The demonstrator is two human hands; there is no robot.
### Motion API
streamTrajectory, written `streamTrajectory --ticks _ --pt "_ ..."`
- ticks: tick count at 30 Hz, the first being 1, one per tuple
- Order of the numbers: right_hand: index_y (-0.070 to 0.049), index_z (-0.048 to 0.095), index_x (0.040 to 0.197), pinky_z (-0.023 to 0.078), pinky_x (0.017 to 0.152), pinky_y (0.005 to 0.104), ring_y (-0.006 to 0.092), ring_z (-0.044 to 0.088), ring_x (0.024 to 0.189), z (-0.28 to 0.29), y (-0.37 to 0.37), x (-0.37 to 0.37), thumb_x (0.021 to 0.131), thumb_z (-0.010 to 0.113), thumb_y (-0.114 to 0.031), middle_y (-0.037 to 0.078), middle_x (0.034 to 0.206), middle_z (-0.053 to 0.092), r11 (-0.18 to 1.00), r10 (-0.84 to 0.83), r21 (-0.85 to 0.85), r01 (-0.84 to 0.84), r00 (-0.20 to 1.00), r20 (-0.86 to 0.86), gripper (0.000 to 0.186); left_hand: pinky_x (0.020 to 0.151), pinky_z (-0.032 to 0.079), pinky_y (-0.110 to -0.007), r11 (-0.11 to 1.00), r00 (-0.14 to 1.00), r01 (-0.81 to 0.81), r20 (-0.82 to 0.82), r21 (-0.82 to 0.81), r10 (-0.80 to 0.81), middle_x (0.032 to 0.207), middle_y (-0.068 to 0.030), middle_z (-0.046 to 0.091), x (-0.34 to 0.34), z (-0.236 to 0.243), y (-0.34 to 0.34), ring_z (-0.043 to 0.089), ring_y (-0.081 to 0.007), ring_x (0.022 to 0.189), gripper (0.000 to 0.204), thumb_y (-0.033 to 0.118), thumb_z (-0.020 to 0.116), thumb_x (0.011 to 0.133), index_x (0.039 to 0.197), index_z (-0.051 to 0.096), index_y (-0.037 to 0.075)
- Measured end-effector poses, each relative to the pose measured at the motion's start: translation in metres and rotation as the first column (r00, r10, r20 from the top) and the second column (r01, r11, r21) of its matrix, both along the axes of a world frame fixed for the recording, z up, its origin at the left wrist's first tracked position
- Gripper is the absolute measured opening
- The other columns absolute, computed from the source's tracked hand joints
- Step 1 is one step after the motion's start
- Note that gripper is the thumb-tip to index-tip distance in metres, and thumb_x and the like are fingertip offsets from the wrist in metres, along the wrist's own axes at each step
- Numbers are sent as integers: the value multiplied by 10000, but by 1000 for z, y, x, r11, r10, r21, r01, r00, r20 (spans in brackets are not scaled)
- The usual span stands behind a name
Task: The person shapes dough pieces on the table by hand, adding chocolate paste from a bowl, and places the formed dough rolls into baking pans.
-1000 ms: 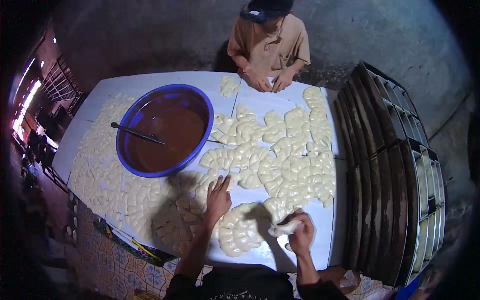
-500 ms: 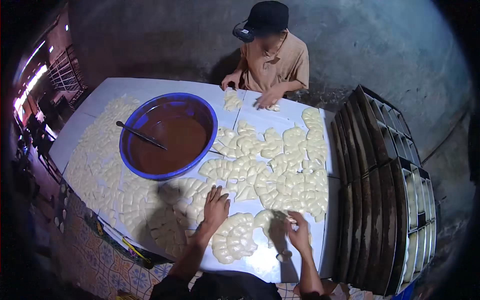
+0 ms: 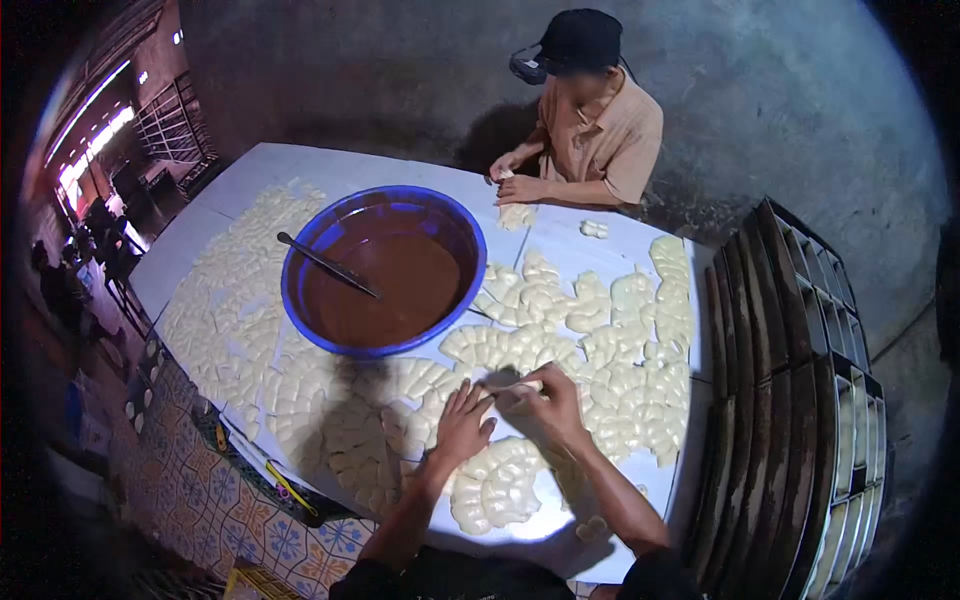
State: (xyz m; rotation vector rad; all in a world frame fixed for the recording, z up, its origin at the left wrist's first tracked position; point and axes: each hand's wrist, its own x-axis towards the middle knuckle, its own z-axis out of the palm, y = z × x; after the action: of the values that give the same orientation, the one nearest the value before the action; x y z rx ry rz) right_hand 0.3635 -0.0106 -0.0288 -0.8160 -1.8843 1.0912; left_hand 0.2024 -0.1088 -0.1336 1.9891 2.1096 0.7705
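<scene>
On the white table top, my left hand (image 3: 464, 426) lies with its fingers spread among flattened pieces of pale dough. Beside its fingertips, my right hand (image 3: 551, 408) pinches a small dough piece (image 3: 514, 389) between thumb and fingers; shadow hides part of it. Just below both hands sits a fan-shaped patch of overlapping dough pieces (image 3: 495, 488). A larger patch of pressed dough (image 3: 630, 385) spreads to the right. The blue basin (image 3: 290, 305) beyond my left hand holds a brown paste (image 3: 425, 270), with a dark long-handled utensil (image 3: 328, 264) resting in it.
Across the table a co-worker in a cap (image 3: 580, 40) handles a dough piece (image 3: 516, 216) with both hands. Stacked dark metal baking tins (image 3: 760, 430) stand along the right edge. Many small dough pieces (image 3: 215, 300) cover the left side. Patterned tiles (image 3: 230, 510) floor the lower left.
My right hand has moved left and away from me, close to my left hand, and now pinches a dough piece. The co-worker's hands have come together. The whole view has shifted.
</scene>
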Motion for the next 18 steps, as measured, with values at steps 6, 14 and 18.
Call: streamTrajectory --ticks 6,14,18 --pt "-2 548 849 442 457 235 131 513 683 116 -65 111 911 583 -437 110 1027 497 985 -132 -11 171 717 -684 441 1114 235 -478 998 994 -30 109 50 24 1427 -196 410 -4 2 5 305 -374 1364 436 305 632 838 1214 609 84" --pt "-7 684 970 493 594 322 263 605 709 -27 -144 297 949 521 -326 183 893 627 739 -534 -557 379 834 -141 359 959 438 -371 962 904 -115 427 247 -2 1223 -160 587 20 76 -20 545 -299 1138 321 30 611 815 1135 624 24" --pt "-2 649 1100 523 733 332 219 630 884 -69 -149 277 869 617 -168 161 1040 641 694 -612 -179 698 702 364 286 742 505 -315 962 797 -114 601 248 -61 1031 -121 676 30 35 -2 632 -217 848 311 14 616 813 1124 634 35"
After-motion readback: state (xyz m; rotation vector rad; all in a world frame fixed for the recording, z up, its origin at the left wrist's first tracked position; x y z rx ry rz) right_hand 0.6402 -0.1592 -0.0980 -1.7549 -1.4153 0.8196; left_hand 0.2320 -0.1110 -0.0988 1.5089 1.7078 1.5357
